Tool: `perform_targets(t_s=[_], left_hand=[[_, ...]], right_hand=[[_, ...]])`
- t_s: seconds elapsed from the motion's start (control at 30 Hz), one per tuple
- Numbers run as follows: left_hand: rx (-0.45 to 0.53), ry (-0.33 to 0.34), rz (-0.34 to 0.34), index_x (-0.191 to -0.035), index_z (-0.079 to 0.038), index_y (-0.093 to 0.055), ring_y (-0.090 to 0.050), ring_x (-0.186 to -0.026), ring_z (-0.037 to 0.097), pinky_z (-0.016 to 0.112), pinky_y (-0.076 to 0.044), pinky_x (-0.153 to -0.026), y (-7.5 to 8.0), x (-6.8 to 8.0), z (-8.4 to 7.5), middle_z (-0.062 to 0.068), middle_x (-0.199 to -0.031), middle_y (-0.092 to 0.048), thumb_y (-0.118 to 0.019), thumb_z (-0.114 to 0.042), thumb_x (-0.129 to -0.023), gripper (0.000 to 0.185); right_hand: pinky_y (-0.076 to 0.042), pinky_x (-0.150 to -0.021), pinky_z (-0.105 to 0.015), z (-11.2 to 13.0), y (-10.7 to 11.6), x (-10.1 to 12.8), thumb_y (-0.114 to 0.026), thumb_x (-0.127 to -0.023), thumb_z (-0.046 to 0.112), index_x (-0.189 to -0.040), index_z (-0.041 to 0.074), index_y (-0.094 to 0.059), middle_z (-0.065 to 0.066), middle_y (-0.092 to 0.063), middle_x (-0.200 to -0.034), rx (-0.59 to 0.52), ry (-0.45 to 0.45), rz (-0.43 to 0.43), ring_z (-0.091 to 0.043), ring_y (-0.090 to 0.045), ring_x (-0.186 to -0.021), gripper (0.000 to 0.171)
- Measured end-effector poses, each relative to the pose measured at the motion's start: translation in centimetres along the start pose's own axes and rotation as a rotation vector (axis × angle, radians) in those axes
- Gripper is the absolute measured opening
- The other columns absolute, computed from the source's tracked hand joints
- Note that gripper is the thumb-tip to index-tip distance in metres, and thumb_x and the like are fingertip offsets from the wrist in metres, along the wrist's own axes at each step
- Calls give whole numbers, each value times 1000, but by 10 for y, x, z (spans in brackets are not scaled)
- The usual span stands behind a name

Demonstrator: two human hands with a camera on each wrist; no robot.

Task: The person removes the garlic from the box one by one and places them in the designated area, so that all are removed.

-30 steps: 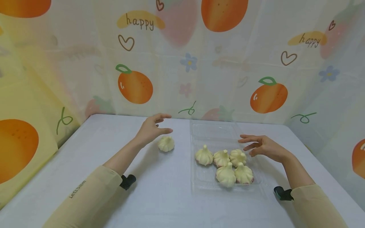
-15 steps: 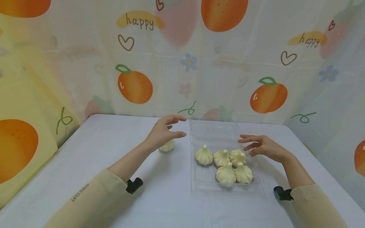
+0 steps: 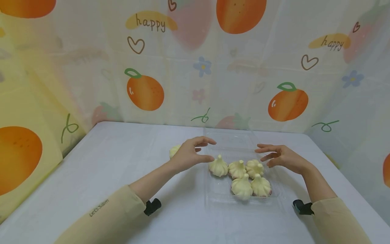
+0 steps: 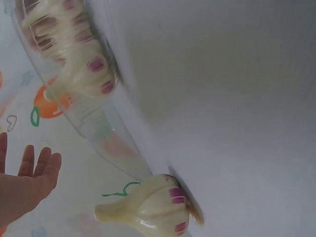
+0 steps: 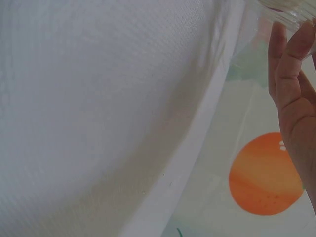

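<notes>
A clear plastic tray (image 3: 214, 198) lies on the white table and holds several cream garlic bulbs (image 3: 240, 174). One more garlic bulb (image 3: 173, 150) lies alone on the table, left of the tray, partly hidden behind my left hand (image 3: 195, 154). That hand hovers with loosely spread fingers at the tray's left edge, just beside the nearest bulb (image 3: 218, 166), holding nothing. My right hand (image 3: 278, 156) hangs open over the tray's right side, fingers pointing left. The left wrist view shows the lone bulb (image 4: 148, 207) and the tray (image 4: 94, 123).
The table (image 3: 122, 176) is covered in white cloth. A curtain printed with oranges (image 3: 144, 91) stands close behind it and along both sides. The tray's far half (image 3: 228, 140) holds nothing.
My left hand has moved right, from above the lone bulb to the tray's left edge. The right hand has stayed where it was.
</notes>
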State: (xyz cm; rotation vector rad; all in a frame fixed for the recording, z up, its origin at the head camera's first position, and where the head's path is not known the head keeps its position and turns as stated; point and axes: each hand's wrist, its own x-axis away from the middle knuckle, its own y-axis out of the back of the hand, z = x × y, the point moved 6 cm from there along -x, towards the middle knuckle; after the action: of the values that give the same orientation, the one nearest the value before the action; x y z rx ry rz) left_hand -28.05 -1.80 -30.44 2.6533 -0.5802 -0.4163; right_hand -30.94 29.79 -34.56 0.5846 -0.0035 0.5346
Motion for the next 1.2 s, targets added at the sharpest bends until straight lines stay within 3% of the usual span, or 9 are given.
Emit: perform_targets(t_s=[0.27, 0.5, 0.77, 0.93, 1.2], left_hand=[[-1, 14, 68, -116, -27, -59, -52, -124, 20, 37, -43, -105, -25, 1, -1, -8, -126, -59, -76, -20, -76, 44], [13, -6, 140, -122, -20, -55, -53, -122, 22, 37, -44, -103, -55, 1, -10, -2, -129, -57, -75, -19, -77, 50], [-61, 5, 240, -124, -15, -55, -56, -119, 20, 29, -50, -95, -92, 1, -10, -3, -131, -57, -74, -22, -79, 50], [-62, 4, 260, -123, -11, -56, -57, -116, 22, 26, -52, -91, -103, -2, -14, -1, -130, -57, -74, -20, -78, 49], [-136, 40, 259, -117, -18, -60, -60, -113, 19, 19, -51, -86, -109, -4, -12, -1, -135, -54, -76, -21, -77, 43]], right_hand=[[-53, -85, -29, -1, 0, -1, -58, -84, 5, -134, 4, -48, -16, -20, -155, 8, 2, 1, -35, -54, -119, 52], [-53, -85, -29, -1, 0, -1, -58, -84, 5, -134, 5, -48, -16, -21, -155, 14, -5, 1, -36, -54, -119, 51], [-53, -85, -30, 1, 0, -1, -59, -84, 6, -135, 4, -47, -18, -20, -155, 22, 17, 2, -38, -52, -119, 53], [-53, -85, -31, 2, 0, 0, -58, -84, 6, -135, 2, -47, -19, -20, -154, 13, 26, 0, -42, -51, -119, 52], [-53, -84, -31, 0, 0, -1, -58, -84, 6, -134, 3, -48, -18, -20, -155, 11, 20, -1, -36, -54, -118, 52]])
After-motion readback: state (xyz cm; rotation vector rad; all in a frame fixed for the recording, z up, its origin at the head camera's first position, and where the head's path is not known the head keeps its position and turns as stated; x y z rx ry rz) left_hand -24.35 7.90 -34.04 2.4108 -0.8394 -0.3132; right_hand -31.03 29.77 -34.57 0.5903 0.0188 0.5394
